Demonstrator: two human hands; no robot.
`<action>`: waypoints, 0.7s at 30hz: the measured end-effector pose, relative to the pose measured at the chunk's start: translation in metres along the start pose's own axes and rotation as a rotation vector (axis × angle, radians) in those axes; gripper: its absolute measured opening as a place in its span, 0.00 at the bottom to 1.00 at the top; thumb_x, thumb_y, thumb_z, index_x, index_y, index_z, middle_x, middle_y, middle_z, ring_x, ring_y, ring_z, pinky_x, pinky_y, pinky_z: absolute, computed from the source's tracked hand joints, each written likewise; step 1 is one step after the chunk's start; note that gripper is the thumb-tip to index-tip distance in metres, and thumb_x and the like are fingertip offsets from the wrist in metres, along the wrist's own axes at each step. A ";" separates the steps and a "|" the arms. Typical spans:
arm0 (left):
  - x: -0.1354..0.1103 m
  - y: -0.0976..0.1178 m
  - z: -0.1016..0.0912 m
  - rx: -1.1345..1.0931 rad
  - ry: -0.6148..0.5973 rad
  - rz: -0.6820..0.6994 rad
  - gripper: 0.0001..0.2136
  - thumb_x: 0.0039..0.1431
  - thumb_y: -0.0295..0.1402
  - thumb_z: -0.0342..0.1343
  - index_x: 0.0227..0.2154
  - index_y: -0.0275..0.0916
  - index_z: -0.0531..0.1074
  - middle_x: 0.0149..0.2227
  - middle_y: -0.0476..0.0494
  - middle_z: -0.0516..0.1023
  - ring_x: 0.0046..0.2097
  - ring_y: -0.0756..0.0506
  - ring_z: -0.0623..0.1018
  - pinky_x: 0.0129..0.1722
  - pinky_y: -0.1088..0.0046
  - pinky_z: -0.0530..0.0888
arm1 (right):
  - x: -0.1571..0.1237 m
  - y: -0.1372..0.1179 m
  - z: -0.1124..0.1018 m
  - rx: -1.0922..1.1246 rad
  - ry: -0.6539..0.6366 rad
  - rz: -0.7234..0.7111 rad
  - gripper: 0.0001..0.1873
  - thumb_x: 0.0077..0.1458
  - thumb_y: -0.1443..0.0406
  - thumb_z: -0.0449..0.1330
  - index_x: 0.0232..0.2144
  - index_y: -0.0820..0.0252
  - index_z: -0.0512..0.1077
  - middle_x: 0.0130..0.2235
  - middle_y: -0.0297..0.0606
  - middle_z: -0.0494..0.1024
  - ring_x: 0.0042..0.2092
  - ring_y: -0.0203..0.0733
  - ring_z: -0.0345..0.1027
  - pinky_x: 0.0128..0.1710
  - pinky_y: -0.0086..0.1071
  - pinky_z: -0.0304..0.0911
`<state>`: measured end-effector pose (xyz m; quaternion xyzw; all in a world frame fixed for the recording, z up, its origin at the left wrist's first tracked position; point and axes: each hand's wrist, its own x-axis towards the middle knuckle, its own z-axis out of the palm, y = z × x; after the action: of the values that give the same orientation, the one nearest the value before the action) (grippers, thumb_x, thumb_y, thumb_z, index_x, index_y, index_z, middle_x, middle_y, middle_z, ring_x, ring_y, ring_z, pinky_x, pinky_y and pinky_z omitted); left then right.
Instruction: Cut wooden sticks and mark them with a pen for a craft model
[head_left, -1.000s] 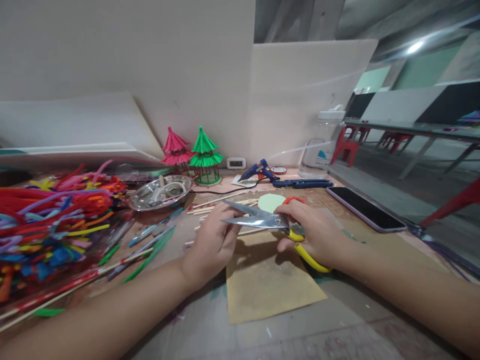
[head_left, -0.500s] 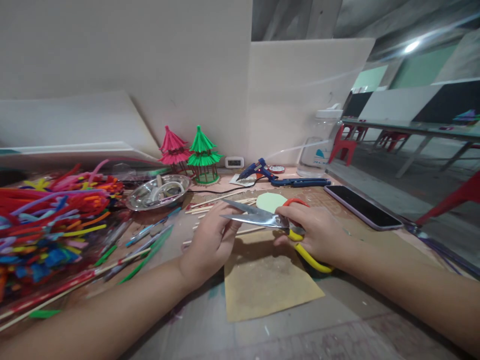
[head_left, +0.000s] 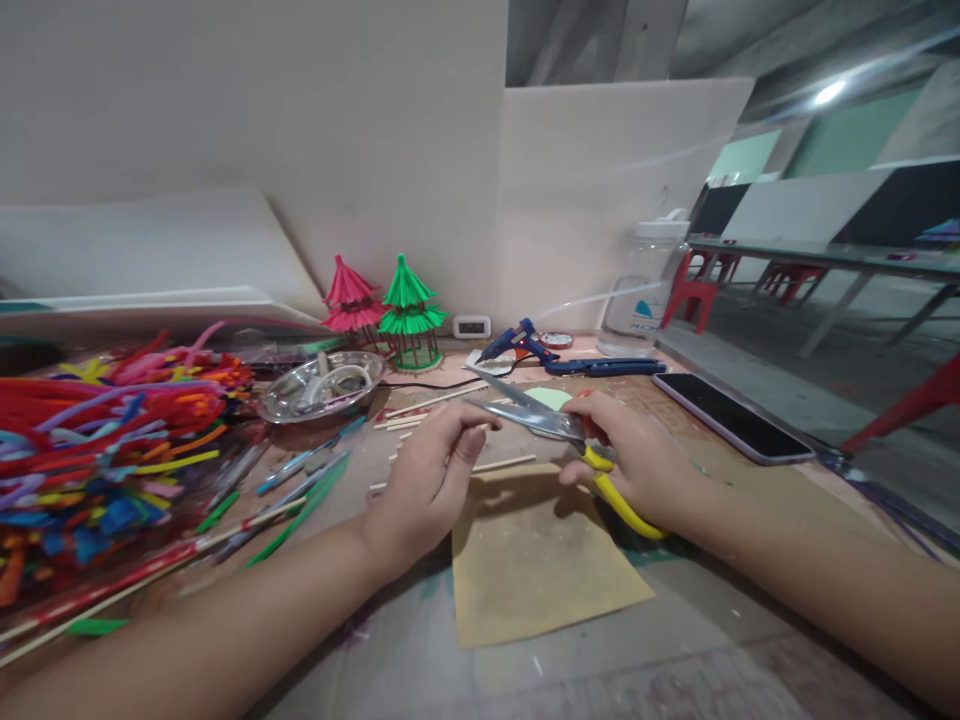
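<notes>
- We grip the scissors (head_left: 561, 425) in our right hand (head_left: 637, 455), its fingers closed around the handles just behind the pivot; one yellow loop shows below the palm.
- We see the blades parted a little, pointing left, away from the right fingers and toward our left hand (head_left: 431, 475).
- We have the left thumb and forefinger drawn narrow, their tips just beside the lower blade; we cannot tell if they touch it, or whether they pinch something small.
- Below the scissors and between our hands, we see a brown sheet (head_left: 540, 570) lying flat on the table (head_left: 405, 650).
- Just beyond the sheet we see a thin stick (head_left: 510, 464), and behind the blades a pale green disc (head_left: 551, 398), partly hidden by them.
- Farther back we see a glue gun (head_left: 517, 340), with a phone (head_left: 731, 415) to the right of our right hand.
</notes>
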<state>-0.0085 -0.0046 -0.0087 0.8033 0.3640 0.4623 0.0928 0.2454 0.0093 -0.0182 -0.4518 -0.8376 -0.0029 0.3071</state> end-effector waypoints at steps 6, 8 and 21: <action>-0.001 -0.004 0.000 0.022 0.035 0.066 0.12 0.72 0.38 0.43 0.36 0.41 0.69 0.37 0.42 0.78 0.41 0.43 0.77 0.44 0.64 0.74 | -0.002 -0.004 -0.002 -0.049 -0.043 -0.065 0.29 0.58 0.40 0.57 0.46 0.57 0.72 0.39 0.42 0.75 0.35 0.46 0.68 0.33 0.35 0.59; 0.000 -0.004 0.000 0.017 0.032 0.093 0.13 0.72 0.37 0.43 0.35 0.42 0.69 0.37 0.42 0.78 0.41 0.44 0.77 0.43 0.64 0.74 | -0.001 -0.003 -0.002 -0.061 -0.047 -0.078 0.31 0.57 0.39 0.57 0.46 0.57 0.72 0.39 0.42 0.75 0.35 0.46 0.68 0.33 0.35 0.58; -0.002 -0.007 -0.001 0.093 -0.010 0.095 0.09 0.66 0.30 0.47 0.29 0.42 0.67 0.35 0.44 0.77 0.41 0.42 0.77 0.43 0.65 0.76 | -0.001 -0.003 -0.003 -0.078 -0.095 -0.149 0.33 0.57 0.38 0.56 0.48 0.58 0.73 0.40 0.44 0.80 0.35 0.47 0.71 0.33 0.36 0.58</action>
<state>-0.0130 -0.0006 -0.0130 0.8252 0.3462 0.4449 0.0352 0.2449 0.0053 -0.0156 -0.3994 -0.8819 -0.0370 0.2478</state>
